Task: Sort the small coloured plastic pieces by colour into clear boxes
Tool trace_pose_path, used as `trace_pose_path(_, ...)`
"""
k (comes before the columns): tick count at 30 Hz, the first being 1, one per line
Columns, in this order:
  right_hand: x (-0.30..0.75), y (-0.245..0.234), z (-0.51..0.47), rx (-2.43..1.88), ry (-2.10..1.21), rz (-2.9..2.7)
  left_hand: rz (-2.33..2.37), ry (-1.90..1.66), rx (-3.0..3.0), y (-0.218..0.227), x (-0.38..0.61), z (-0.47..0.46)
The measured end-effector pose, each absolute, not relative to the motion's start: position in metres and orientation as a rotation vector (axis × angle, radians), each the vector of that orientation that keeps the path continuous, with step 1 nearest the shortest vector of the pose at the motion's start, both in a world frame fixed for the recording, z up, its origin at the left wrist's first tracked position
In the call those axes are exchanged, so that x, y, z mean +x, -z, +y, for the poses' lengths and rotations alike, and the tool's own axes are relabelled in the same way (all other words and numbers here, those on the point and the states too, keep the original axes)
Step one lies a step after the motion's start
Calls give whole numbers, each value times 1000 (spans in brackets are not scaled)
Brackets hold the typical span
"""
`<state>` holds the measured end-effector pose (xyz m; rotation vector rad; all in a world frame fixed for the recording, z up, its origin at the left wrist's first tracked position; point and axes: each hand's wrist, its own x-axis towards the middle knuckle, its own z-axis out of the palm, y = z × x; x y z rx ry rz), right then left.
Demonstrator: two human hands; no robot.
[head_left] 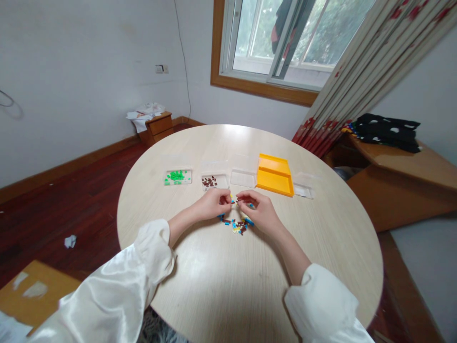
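My left hand (pixel 216 204) is closed in a pinch on a small brown building brick (pixel 233 202), just above the table. Facing it, my right hand (pixel 259 209) pinches another tiny dark brown piece at its fingertips; the fingers partly cover it. The two pinches are close together with a narrow gap between them. Below and between my hands lies a loose pile of small bricks (pixel 240 226) in brown, blue and pale yellow. Several more blue and yellow pieces are partly hidden behind my fingers.
On the round table (pixel 214 295), beyond my hands, stand a clear box of green bricks (pixel 177 177), a clear box with brown bricks (pixel 210 182), another clear box (pixel 243 178), an open yellow case (pixel 274 175) and a small clear box (pixel 303 190) at the right.
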<state>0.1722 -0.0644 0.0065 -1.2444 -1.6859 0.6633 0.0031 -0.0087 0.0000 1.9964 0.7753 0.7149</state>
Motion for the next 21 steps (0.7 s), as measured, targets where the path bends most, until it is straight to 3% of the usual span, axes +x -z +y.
trace_pose_path(21,165,-5,-64,-1148,-735,-1445,565,-834,1512,-11,9,-14)
